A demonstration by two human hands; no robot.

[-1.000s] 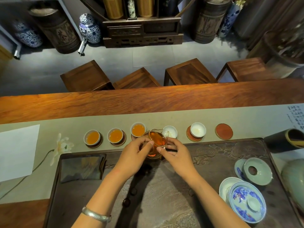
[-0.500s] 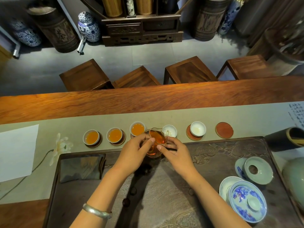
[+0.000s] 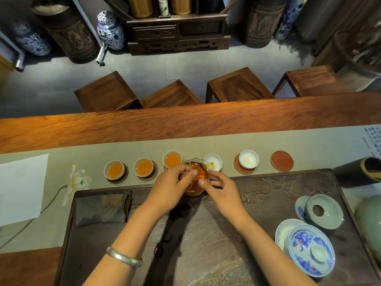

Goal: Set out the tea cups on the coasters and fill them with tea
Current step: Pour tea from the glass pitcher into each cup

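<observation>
Several small white cups stand in a row on round coasters along the beige runner. Three on the left hold amber tea: cup (image 3: 114, 169), cup (image 3: 144, 167), cup (image 3: 172, 159). A glass pitcher (image 3: 198, 176) of tea is tilted over the fourth cup (image 3: 214, 162), which has a little tea in it. My left hand (image 3: 171, 187) grips the pitcher from the left; my right hand (image 3: 221, 189) holds it from the right. A fifth cup (image 3: 248, 158) stands empty on its coaster, and the last red coaster (image 3: 282, 161) is bare.
A dark carved tea tray (image 3: 278, 186) lies under my arms, with a folded cloth (image 3: 102, 207) at its left. A celadon strainer holder (image 3: 324, 211) and a blue-and-white lidded bowl (image 3: 310, 250) sit at its right. White paper (image 3: 20, 188) lies far left; a dark tube (image 3: 358, 172) far right.
The pitcher has tipped further toward the fourth cup, and a little tea now shows in that cup. Both hands stay on the pitcher.
</observation>
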